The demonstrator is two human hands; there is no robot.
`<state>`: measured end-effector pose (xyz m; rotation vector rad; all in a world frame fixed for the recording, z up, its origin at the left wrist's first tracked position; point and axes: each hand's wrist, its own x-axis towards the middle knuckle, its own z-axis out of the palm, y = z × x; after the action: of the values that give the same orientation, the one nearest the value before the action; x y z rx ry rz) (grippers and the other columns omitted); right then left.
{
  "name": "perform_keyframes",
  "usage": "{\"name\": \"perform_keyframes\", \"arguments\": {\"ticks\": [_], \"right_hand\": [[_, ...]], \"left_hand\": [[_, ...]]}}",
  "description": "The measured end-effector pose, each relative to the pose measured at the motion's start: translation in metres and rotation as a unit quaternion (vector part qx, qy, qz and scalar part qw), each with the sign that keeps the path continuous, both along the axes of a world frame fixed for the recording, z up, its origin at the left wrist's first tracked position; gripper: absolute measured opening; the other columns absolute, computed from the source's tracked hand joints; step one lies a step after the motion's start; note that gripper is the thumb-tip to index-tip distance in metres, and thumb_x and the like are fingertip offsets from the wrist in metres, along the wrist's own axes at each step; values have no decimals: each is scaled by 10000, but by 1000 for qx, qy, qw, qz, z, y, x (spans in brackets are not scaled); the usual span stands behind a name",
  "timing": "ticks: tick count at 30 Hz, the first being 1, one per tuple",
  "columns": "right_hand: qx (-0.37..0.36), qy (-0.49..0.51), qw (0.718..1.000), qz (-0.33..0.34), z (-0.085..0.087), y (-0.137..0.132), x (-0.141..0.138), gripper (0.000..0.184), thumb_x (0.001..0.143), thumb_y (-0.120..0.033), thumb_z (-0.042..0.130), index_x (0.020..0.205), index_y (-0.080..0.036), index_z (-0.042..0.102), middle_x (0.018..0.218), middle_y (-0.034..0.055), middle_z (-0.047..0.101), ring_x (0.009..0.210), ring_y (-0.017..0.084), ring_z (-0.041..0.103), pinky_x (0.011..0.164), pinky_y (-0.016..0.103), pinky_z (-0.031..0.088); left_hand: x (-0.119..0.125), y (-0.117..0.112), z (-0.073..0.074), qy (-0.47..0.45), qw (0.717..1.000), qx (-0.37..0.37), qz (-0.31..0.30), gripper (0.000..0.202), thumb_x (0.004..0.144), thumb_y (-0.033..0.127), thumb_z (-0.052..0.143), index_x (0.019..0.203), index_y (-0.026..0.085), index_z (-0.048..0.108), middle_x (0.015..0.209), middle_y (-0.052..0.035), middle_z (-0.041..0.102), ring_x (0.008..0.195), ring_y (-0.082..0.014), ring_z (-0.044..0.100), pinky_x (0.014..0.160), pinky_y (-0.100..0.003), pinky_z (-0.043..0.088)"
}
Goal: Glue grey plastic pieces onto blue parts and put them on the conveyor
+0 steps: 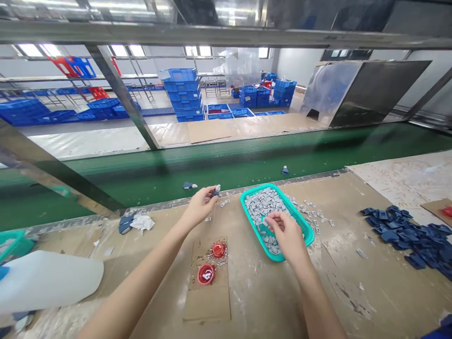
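Note:
My left hand pinches a small dark blue plastic part with a whitish tip, near the edge of the green conveyor belt. Over a teal plastic basket full of small grey plastic pieces is my right hand. Its thumb and fingertips are pressed together; whether a piece sits between them I cannot make out. Two red round cups stand on a cardboard strip between my forearms, the nearer one holding something shiny and wet-looking.
Dark blue parts are heaped at the right. Loose grey pieces lie beside the basket. On the belt rest two blue parts. At the left are crumpled tissue and a white translucent jug. A metal post rises beyond the belt.

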<state>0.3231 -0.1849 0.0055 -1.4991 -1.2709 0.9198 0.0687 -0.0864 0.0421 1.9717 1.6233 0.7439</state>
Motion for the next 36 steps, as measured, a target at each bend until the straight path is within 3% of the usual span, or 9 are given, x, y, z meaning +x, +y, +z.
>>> {"name": "perform_keyframes", "arguments": {"ticks": [2, 6, 9, 13, 16, 21, 26, 30, 36], "right_hand": [[-10, 86, 995, 53, 8, -6, -16, 258, 790, -440, 632, 818, -184, 623, 763, 49, 668, 674, 201, 636, 616, 301, 509], [-78, 212, 967, 121, 15, -22, -62, 295, 708, -427, 728, 788, -154, 651, 735, 63, 694, 644, 197, 656, 590, 284, 525], [-121, 218, 960, 129, 6, -29, -88, 309, 677, -419, 752, 768, -133, 681, 714, 82, 709, 620, 197, 656, 593, 287, 532], [-121, 155, 972, 126, -7, -29, -99, 295, 679, -407, 750, 731, -123, 691, 660, 83, 699, 575, 177, 624, 558, 267, 502], [-125, 137, 974, 132, -11, -28, -99, 309, 675, -417, 754, 726, -119, 688, 659, 90, 698, 581, 178, 620, 563, 270, 497], [-130, 145, 971, 138, -12, -31, -100, 329, 672, -432, 762, 736, -117, 693, 671, 94, 697, 575, 170, 608, 564, 274, 490], [-132, 165, 967, 141, -11, -32, -98, 306, 673, -409, 771, 742, -119, 701, 681, 89, 698, 586, 163, 598, 575, 270, 477], [-153, 186, 960, 141, -10, -32, -96, 309, 656, -402, 787, 730, -116, 697, 655, 77, 687, 574, 152, 581, 576, 267, 465], [-199, 287, 922, 169, 2, -34, -90, 274, 658, -365, 799, 745, -125, 701, 673, 42, 664, 583, 111, 535, 591, 231, 440]], "left_hand": [[-13, -42, 14, -76, 997, -19, -5, 383, 874, 346, 481, 1215, 179, 528, 1181, -92, 622, 1041, -191, 610, 882, -307, 510], [-32, -112, 31, -328, 939, -81, 65, 366, 754, 315, 681, 1091, 191, 609, 1169, -97, 644, 1070, -228, 607, 932, -340, 501], [-40, -147, 27, -395, 902, -74, 154, 374, 638, 244, 783, 986, 192, 657, 1036, -81, 704, 993, -241, 649, 882, -336, 541], [-47, -177, 12, -432, 862, -32, 265, 358, 530, 192, 839, 853, 175, 685, 890, -63, 738, 889, -249, 687, 808, -319, 580], [-49, -189, 2, -445, 843, -38, 301, 338, 523, 201, 842, 825, 171, 693, 861, -64, 743, 881, -256, 692, 788, -312, 588], [-46, -194, -7, -469, 827, -58, 304, 317, 537, 232, 835, 815, 173, 697, 871, -69, 746, 862, -253, 698, 788, -318, 589], [-38, -194, -10, -479, 824, -70, 294, 324, 544, 223, 829, 829, 157, 690, 910, -88, 742, 860, -253, 699, 788, -332, 590], [-29, -191, -14, -475, 827, -66, 293, 312, 528, 206, 835, 794, 160, 678, 829, -67, 748, 784, -233, 710, 759, -313, 598], [-8, -185, -16, -458, 843, -59, 275, 287, 549, 182, 817, 798, 157, 676, 774, -44, 745, 737, -209, 711, 733, -290, 602]]}}
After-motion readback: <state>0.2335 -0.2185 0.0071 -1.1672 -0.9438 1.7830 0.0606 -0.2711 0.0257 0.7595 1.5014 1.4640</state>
